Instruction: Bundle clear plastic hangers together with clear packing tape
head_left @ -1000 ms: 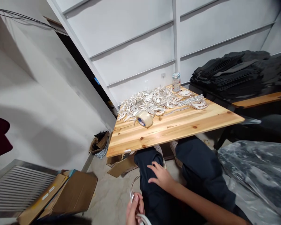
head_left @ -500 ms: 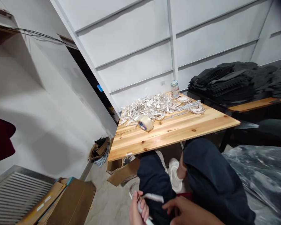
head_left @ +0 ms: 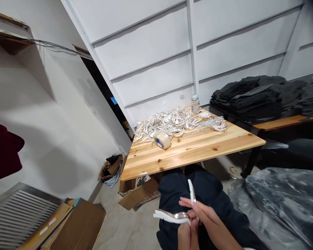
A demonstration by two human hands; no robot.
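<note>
Over my lap, both hands meet on a curved silver-white strip (head_left: 173, 216). My left hand (head_left: 186, 234) grips it from below, fingers closed. My right hand (head_left: 202, 217) pinches it from the right, and one white end of the strip (head_left: 191, 190) sticks up above my fingers. The other end points left over the floor. My legs in dark trousers (head_left: 208, 187) are beneath. A pile of the same silver-white strips (head_left: 177, 121) lies on the far part of the wooden table (head_left: 198, 147), with a roll of clear tape (head_left: 162, 140) in front of it.
A small bottle (head_left: 195, 103) stands at the table's back edge. Stacks of black sheets (head_left: 263, 95) fill a second table on the right. Grey plastic wrap (head_left: 284, 198) lies at my right. Cardboard boxes (head_left: 75, 224) and a metal grille (head_left: 18, 208) sit on the floor at left.
My hands came together and rose over my lap; the strip moved from my left hand alone into both hands. My legs shifted and the shoe is out of sight.
</note>
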